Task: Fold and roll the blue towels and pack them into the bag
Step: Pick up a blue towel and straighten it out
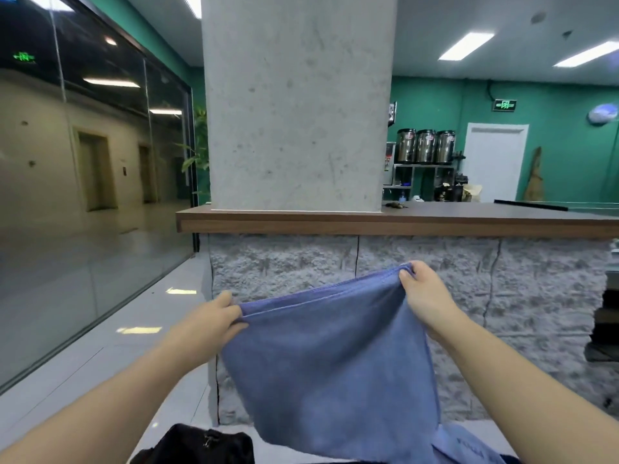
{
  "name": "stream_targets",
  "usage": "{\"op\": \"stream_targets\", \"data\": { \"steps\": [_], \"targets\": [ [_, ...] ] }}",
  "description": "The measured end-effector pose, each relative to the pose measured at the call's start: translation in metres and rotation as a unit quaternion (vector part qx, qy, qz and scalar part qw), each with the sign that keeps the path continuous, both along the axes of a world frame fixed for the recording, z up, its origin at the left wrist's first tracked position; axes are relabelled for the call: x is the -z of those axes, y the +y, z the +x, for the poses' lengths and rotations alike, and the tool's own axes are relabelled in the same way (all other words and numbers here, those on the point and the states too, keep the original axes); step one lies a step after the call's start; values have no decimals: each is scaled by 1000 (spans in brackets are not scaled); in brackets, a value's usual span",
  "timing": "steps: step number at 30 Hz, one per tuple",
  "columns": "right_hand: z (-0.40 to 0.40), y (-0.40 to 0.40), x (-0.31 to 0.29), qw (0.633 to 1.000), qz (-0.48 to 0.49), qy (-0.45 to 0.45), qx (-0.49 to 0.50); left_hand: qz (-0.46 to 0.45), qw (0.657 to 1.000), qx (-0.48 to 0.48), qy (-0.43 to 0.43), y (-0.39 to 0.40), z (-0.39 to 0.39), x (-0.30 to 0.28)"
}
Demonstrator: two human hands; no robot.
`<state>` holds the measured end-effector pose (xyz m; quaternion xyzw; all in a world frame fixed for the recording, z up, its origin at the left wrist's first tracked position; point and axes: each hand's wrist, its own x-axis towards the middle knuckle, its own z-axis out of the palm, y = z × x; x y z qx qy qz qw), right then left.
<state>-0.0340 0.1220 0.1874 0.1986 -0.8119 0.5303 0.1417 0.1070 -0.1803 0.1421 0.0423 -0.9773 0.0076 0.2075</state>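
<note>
Both hands hold one blue towel (330,373) up in the air in front of the person: the left hand (214,318) pinches its upper left corner between curled fingers and thumb, and the right hand (423,293) grips the upper right corner, bunched in closed fingers and held a little higher than the left. The doubled top edge runs taut between the two grips, and the cloth hangs below them in a broad sheet that narrows toward the bottom. Under the left grip, at the lower edge of the view, sits a black bag (197,445), cut off so that its opening cannot be made out. Below the right grip, more blue fabric (469,445) shows past the towel's hanging edge, also cut off; whether it is another towel cannot be told. Beyond the towel stands a counter with a rough grey stone front (435,272) and a wooden top (368,221), and a concrete pillar (298,102) rises from it above the hands. Three metal urns (425,145) stand on a shelf far behind the right grip, near a white door (494,162) in a green wall. A glass wall (83,179) runs off to the left of the left grip.
</note>
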Motion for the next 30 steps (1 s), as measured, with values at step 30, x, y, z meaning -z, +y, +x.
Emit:
{"op": "stream_targets", "data": {
  "steps": [30],
  "targets": [
    [-5,7,71,994,95,33,40,140,975,-145,97,-39,-7,26]
  ]
}}
